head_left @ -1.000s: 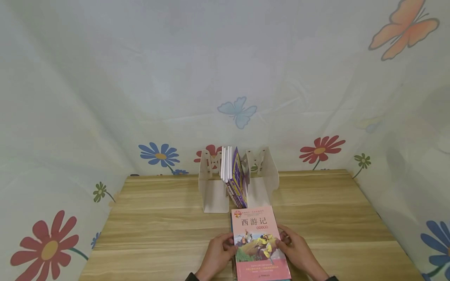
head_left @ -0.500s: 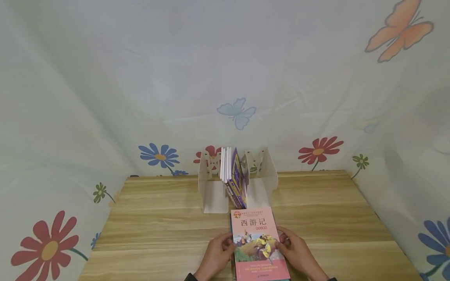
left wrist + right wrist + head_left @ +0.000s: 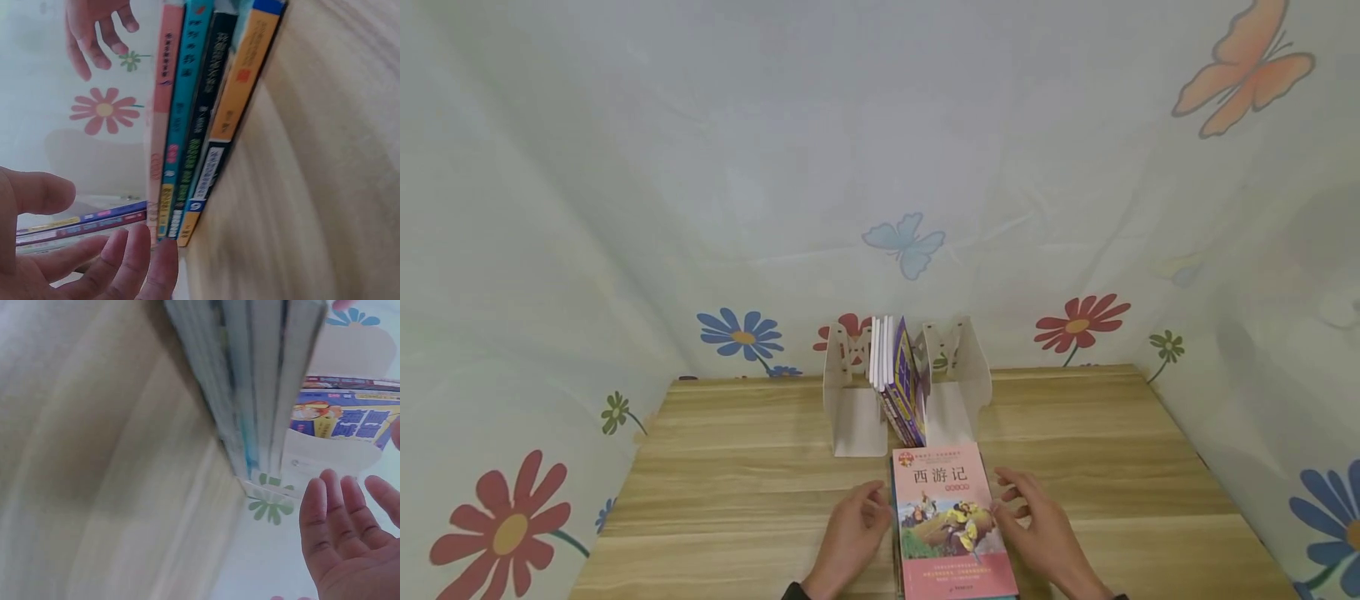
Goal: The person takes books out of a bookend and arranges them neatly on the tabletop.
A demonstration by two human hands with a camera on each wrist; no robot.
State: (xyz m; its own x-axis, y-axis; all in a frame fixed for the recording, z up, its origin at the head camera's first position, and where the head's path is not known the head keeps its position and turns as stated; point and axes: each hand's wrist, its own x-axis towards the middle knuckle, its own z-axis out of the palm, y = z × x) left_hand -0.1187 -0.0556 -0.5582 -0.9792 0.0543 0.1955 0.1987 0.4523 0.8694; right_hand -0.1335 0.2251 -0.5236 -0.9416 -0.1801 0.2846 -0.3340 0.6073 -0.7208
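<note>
A pink-covered book (image 3: pixel 951 492) with a cartoon picture lies on top of a stack of several books on the table, near the front. Teal, dark and orange spines (image 3: pixel 228 119) show beneath it in the left wrist view. My left hand (image 3: pixel 850 529) is just left of the stack with its fingers spread loosely, holding nothing. On the other side my right hand (image 3: pixel 1045 529) is beside the stack's right edge, its fingers relaxed and the thumb close to the pink cover; whether it touches cannot be told. The right wrist view shows the page edges (image 3: pixel 265 381).
Behind the stack stands a white book rack (image 3: pixel 859 421) with upright books (image 3: pixel 901 392), some leaning, in its middle section. The wood-grain table (image 3: pixel 745 467) meets a pale flower-patterned curtain (image 3: pixel 775 208) at the back and sides.
Both hands have let go of the stack's sides and moved slightly outward, their fingers loosening. The books have stayed in place.
</note>
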